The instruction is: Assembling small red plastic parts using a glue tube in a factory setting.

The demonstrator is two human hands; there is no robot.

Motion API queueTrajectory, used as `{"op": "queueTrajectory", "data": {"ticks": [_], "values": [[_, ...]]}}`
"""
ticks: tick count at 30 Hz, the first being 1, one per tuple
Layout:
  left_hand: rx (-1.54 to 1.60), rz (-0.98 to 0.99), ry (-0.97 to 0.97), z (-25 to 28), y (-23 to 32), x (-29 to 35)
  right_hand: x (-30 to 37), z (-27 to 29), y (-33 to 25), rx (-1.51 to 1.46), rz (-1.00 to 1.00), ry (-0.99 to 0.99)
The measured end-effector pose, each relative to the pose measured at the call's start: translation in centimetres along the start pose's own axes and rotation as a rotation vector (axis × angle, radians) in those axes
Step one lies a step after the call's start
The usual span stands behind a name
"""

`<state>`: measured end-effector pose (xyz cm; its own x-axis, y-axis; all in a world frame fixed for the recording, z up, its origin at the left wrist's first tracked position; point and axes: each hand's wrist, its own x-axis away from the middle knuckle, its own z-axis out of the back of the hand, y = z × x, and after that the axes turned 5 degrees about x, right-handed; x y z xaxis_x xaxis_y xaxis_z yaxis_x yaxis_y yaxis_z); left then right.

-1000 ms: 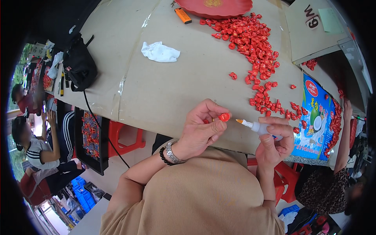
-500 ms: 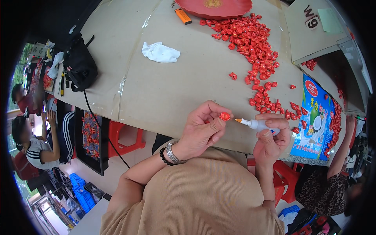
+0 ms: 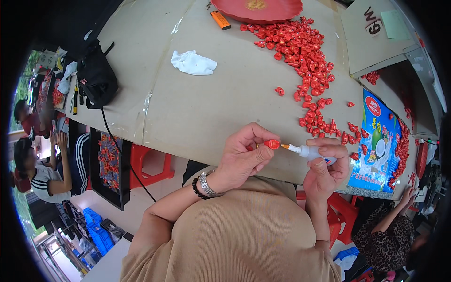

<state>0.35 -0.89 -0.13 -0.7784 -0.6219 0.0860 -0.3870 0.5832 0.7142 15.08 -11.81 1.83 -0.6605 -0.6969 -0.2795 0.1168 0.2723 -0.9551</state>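
1. Left hand [image 3: 244, 157] pinches 1 small red piece [image 3: 272, 144] between fingertips, above the worktop [image 3: 202, 108] near edge.
2. Right hand [image 3: 326, 167] grips a white glue bottle [image 3: 312, 152]; its orange nozzle nearly touches the piece.
3. Red tray [image 3: 257, 9] at the far edge; loose red pieces [image 3: 305, 56] lie beside it.

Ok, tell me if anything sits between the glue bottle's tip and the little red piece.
Nothing visible does. The left hand pinches the small red piece at its fingertips, and the right hand aims the white glue bottle so its orange tip sits right beside the piece, with only a bare sliver of space between them.
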Motion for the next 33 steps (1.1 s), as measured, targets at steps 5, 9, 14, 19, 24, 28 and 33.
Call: {"op": "queueTrajectory", "data": {"ticks": [5,9,14,19,24,28,33], "values": [[-0.021,-0.007,-0.028,0.08,0.04,0.18,0.09,-0.07,-0.18,0.003,0.0,-0.011],[-0.021,-0.009,-0.014,-0.04,-0.01,0.25,0.19,-0.08,-0.16,0.014,0.005,-0.025],[-0.015,-0.007,-0.03,0.2,-0.01,0.38,0.06,-0.21,-0.06,0.029,0.042,-0.025],[0.018,-0.004,-0.022,0.36,-0.04,0.41,-0.02,-0.06,-0.33,0.037,0.033,0.004],[0.07,0.03,0.002,0.32,0.17,0.31,-0.04,-0.02,-0.25,0.015,0.019,0.017],[0.091,0.032,-0.009,0.47,0.1,0.2,-0.11,-0.1,-0.26,0.018,0.013,0.011],[0.083,0.02,-0.022,0.55,0.04,0.07,-0.12,-0.36,-0.38,0.02,0.027,-0.018]]}}
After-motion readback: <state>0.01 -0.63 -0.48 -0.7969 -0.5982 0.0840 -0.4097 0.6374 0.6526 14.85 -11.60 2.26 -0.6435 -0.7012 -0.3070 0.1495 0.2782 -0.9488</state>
